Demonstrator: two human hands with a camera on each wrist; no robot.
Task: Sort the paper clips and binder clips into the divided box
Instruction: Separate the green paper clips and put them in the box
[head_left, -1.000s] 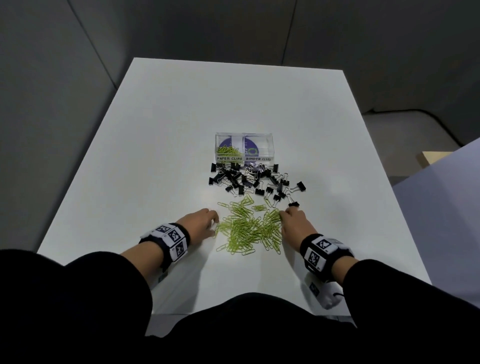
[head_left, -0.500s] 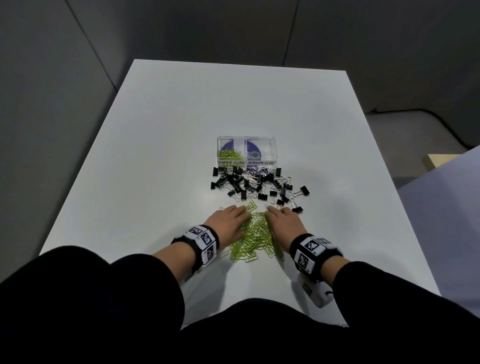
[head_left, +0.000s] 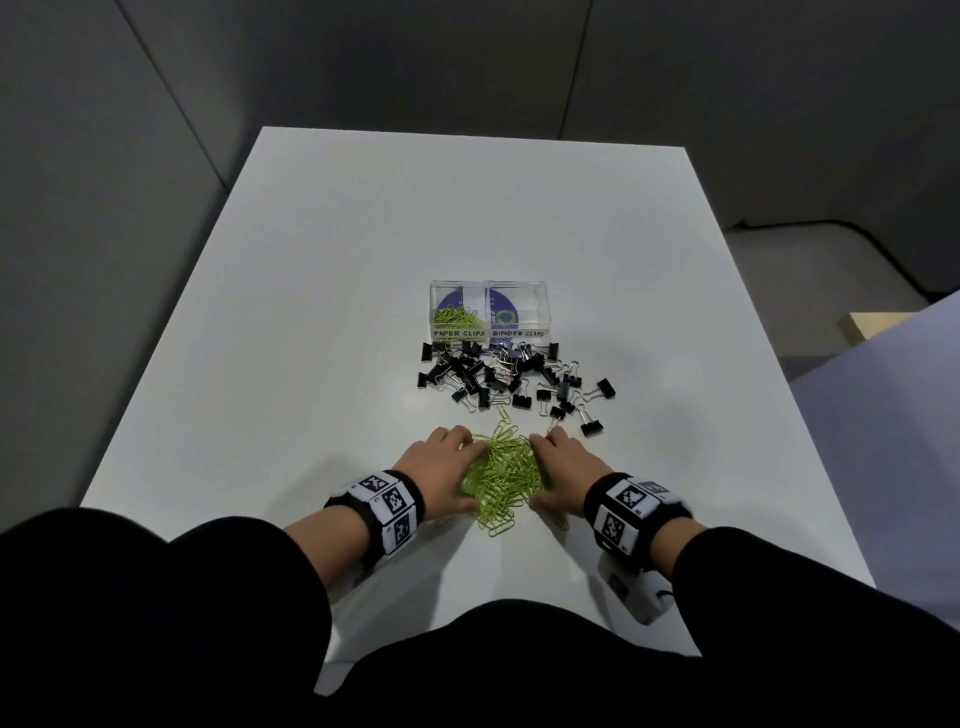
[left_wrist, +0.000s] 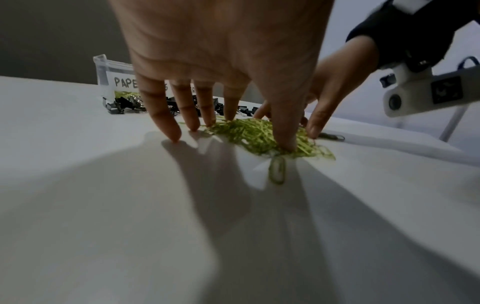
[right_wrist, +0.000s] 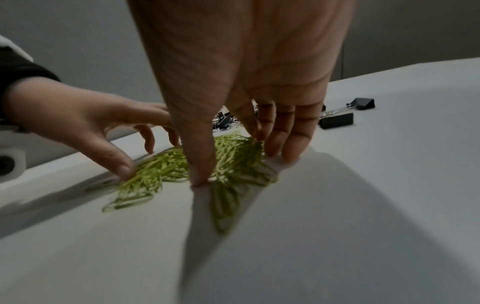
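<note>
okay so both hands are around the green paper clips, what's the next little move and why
Probably close both hands under the paper clips and lift them. The left hand and right hand flank the pile with fingertips on the table, nothing gripped yet. The box compartment labelled PAPER CLIPS holds some already, just beyond the binder clips.

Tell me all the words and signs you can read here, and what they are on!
"PAPER CLIPS": label on the left half of the divided box.
"BINDER CLIPS": label on its right half.
"PAPE": the same left label in the left wrist view; fingers hide the rest.
Purple printing inside the box: too blurred to read.
Wristbands: black-and-white square code patterns, no readable words.
</note>
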